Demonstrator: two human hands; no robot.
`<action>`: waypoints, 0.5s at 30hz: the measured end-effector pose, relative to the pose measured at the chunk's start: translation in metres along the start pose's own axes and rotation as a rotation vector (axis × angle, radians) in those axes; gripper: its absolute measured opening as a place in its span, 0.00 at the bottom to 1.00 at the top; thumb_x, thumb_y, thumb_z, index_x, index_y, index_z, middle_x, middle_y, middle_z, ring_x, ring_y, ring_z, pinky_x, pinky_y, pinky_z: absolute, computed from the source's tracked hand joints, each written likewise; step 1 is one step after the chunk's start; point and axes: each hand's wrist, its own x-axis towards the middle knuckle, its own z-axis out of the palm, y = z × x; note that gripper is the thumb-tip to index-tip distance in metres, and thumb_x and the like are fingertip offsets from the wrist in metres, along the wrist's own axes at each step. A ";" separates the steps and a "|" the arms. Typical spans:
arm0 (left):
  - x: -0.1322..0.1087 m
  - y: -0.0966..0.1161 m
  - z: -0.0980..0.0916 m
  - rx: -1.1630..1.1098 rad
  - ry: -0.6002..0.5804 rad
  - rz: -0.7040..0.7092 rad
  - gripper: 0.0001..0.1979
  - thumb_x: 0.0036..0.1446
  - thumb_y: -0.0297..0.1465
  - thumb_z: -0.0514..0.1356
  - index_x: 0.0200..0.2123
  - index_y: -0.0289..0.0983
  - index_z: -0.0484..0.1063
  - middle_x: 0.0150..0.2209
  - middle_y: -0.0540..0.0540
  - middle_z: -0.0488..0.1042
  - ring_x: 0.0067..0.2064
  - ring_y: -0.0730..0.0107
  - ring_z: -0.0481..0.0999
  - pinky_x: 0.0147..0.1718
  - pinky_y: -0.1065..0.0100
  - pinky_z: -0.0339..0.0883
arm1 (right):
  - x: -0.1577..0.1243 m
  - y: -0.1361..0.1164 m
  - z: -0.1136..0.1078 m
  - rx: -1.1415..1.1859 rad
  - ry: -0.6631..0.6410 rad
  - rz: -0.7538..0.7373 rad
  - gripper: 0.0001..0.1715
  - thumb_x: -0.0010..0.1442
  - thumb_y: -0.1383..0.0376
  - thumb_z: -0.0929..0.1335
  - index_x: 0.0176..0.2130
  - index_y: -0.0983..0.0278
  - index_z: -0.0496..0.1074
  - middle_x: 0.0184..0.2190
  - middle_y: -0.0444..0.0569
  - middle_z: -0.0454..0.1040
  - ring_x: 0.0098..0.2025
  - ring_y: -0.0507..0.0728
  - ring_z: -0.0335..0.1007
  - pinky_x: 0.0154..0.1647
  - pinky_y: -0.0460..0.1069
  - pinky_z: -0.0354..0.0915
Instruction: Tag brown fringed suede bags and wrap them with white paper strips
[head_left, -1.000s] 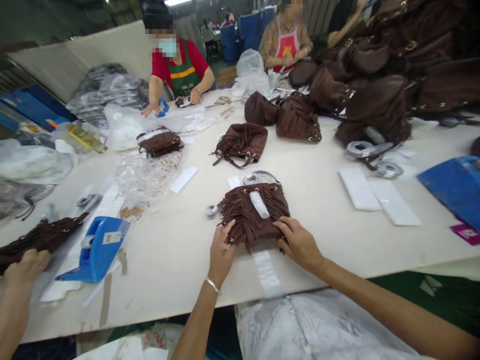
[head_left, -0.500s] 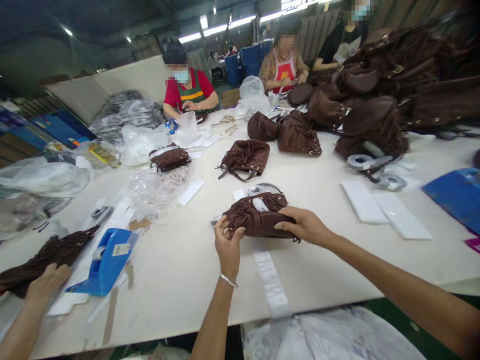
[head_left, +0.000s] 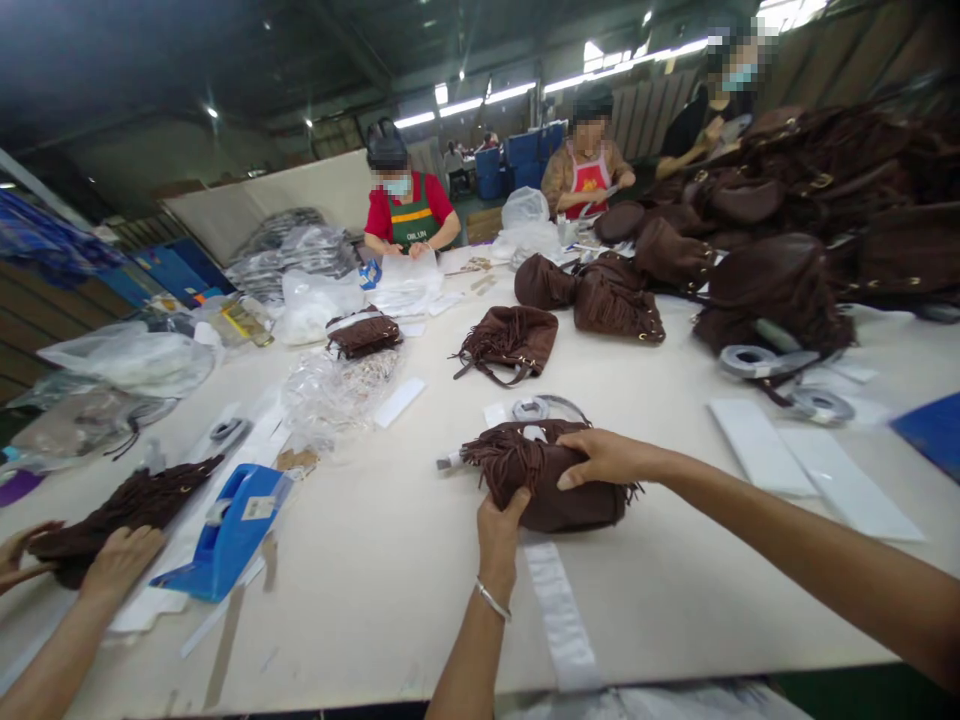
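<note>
A small brown fringed suede bag [head_left: 551, 480] lies on the cream table [head_left: 375, 570] in front of me. My left hand [head_left: 501, 530] grips its near left edge, fingers curled on the suede. My right hand [head_left: 604, 458] is closed over the top of the bag from the right. A white wrapped strap piece [head_left: 529, 410] pokes out behind the bag. A white paper strip [head_left: 561, 620] lies on the table just below it.
A blue tape dispenser [head_left: 229, 530] sits left, beside a co-worker's hands on another fringed bag [head_left: 127, 505]. More brown bags [head_left: 510, 340] lie mid-table, a big heap [head_left: 787, 230] at back right. White sheets [head_left: 810, 460], tape rolls [head_left: 750, 358], plastic wrap [head_left: 334, 385] lie around. Three people work opposite.
The bag has been lifted off the table, folded over and turned, its fringe now on the left side. Both hands shifted with it. The camera tilted up.
</note>
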 end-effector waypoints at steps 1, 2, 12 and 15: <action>-0.002 0.000 -0.002 0.022 -0.005 -0.002 0.32 0.41 0.43 0.72 0.48 0.32 0.75 0.44 0.38 0.79 0.44 0.56 0.78 0.44 0.59 0.73 | 0.003 0.000 0.005 -0.044 0.030 0.019 0.18 0.52 0.53 0.72 0.38 0.63 0.73 0.34 0.45 0.77 0.37 0.58 0.72 0.31 0.46 0.61; -0.004 0.000 -0.004 0.051 -0.005 -0.006 0.32 0.42 0.43 0.71 0.49 0.32 0.74 0.43 0.38 0.79 0.43 0.56 0.79 0.42 0.58 0.74 | 0.005 0.000 0.012 -0.125 0.099 0.035 0.16 0.52 0.55 0.72 0.36 0.63 0.73 0.33 0.45 0.76 0.36 0.58 0.72 0.31 0.46 0.60; 0.015 -0.023 -0.015 0.118 0.112 -0.023 0.31 0.36 0.38 0.74 0.46 0.34 0.75 0.41 0.41 0.80 0.40 0.59 0.79 0.38 0.62 0.75 | 0.002 0.023 0.076 -0.720 0.593 -0.277 0.12 0.68 0.64 0.62 0.36 0.65 0.72 0.32 0.51 0.77 0.34 0.56 0.73 0.36 0.49 0.64; 0.013 -0.024 -0.023 0.095 0.086 -0.076 0.32 0.42 0.42 0.71 0.50 0.36 0.72 0.39 0.42 0.80 0.34 0.61 0.79 0.31 0.61 0.76 | -0.004 0.034 0.072 -0.622 0.543 -0.381 0.13 0.68 0.67 0.60 0.47 0.64 0.71 0.49 0.55 0.75 0.49 0.58 0.72 0.48 0.51 0.67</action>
